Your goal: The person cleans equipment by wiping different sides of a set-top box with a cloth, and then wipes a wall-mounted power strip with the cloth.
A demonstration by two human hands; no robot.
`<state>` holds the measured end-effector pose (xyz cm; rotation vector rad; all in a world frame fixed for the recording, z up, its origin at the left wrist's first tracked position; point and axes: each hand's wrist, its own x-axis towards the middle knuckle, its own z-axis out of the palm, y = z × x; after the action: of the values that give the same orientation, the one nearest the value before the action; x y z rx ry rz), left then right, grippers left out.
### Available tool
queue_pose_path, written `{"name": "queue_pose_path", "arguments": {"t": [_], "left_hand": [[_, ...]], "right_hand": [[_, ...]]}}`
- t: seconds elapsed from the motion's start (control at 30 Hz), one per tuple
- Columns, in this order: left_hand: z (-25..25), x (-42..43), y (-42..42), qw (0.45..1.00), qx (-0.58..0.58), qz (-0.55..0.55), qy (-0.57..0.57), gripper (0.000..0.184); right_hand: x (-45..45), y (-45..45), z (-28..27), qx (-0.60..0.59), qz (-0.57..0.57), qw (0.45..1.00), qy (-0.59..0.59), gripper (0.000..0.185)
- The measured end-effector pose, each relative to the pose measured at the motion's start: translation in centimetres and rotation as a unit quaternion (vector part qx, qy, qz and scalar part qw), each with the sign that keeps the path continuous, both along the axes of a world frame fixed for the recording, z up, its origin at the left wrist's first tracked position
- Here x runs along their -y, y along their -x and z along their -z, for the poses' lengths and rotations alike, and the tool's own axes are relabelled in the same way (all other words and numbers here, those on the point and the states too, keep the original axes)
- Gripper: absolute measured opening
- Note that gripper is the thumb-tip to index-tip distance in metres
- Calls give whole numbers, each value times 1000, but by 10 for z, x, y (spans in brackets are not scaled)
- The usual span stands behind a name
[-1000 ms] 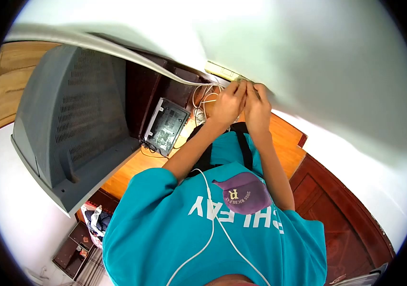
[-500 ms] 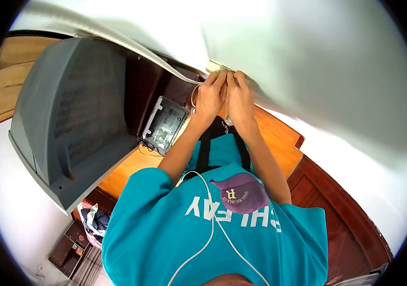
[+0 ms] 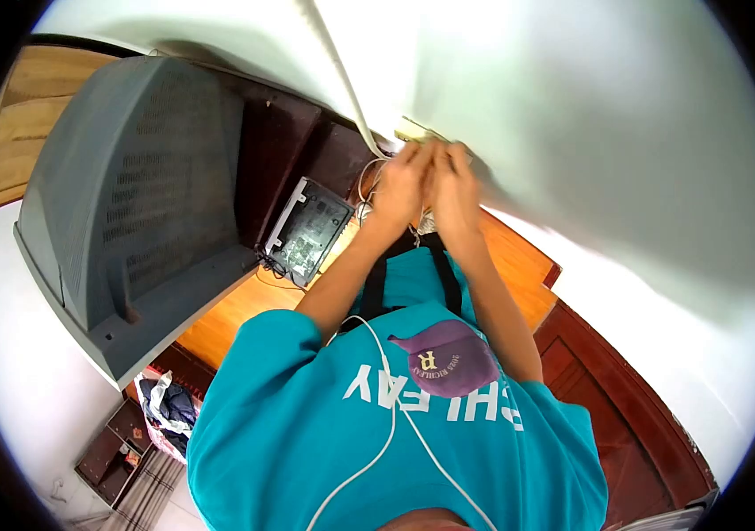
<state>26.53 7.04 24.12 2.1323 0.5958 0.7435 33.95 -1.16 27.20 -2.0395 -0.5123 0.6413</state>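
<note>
My left hand and my right hand are side by side against the pale wall, fingertips brought close together. Their fingers are bent and pinched. Whatever lies between them is hidden and slightly blurred. Just past the fingertips a small yellowish fitting shows on the wall, partly covered by my fingers. A thin pale cable loops beside my left hand. A thick white cord or conduit runs down the wall to a spot left of my fingers.
A large grey CRT television stands at the left, its back towards me. Beside it, on dark red furniture, is a black box-like device with tangled black cables. A reddish wooden panel is at lower right.
The view has shifted a little, and the white cord now hangs more steeply. My hands stay together at the wall fitting, the fingers slightly moved and more blurred.
</note>
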Motion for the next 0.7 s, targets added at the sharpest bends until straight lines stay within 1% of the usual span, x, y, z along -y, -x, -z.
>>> {"name": "queue_pose_path", "arguments": {"t": [0.03,0.07,0.1,0.13,0.17,0.2,0.23,0.27,0.33,0.4,0.47,0.5,0.57,0.63,0.67,0.7], "left_hand": [[-2,-8,4,1000,-19,-21,-5,41],[-3,-16,7,999,-15,-41,4,41],[-5,-23,9,998,-11,-60,14,41],[-7,-27,12,997,-21,-70,0,42],[-4,-30,13,997,-27,-73,0,41],[-7,-29,12,997,-32,-73,0,41],[-10,-28,11,997,-36,-73,0,40],[-9,-25,10,997,-38,-67,2,40],[-7,-16,6,999,-8,-38,4,39],[3,-2,-2,1000,1,-16,-15,39],[3,14,-9,1000,-3,13,-19,39],[2,18,-13,999,14,30,-15,39],[0,21,-13,998,-25,51,-19,39],[1,14,-10,999,-12,42,-15,39],[1,11,-7,999,0,38,-8,39],[0,6,-4,999,-1,34,-8,39]], "right_hand": [[-10,2,1,1,2,1000,1,24],[-21,5,3,73,-52,996,-4,18],[-29,6,7,108,-78,991,-6,20],[-37,8,11,144,-102,984,-8,25],[-40,9,18,239,-100,965,-41,23],[-41,10,18,331,-96,936,-72,24],[-38,10,18,330,-92,937,-69,24],[-33,8,17,243,-90,965,-45,24],[-21,4,11,154,-84,984,-22,28],[3,-1,5,318,-132,936,66,38],[24,-5,1,317,-117,938,70,38],[31,-8,1,316,-105,940,71,37],[35,-9,8,308,-101,944,62,35],[28,-7,7,200,-53,977,48,35],[24,-5,8,199,-57,977,48,35],[14,-3,10,278,-80,957,35,35]]}}
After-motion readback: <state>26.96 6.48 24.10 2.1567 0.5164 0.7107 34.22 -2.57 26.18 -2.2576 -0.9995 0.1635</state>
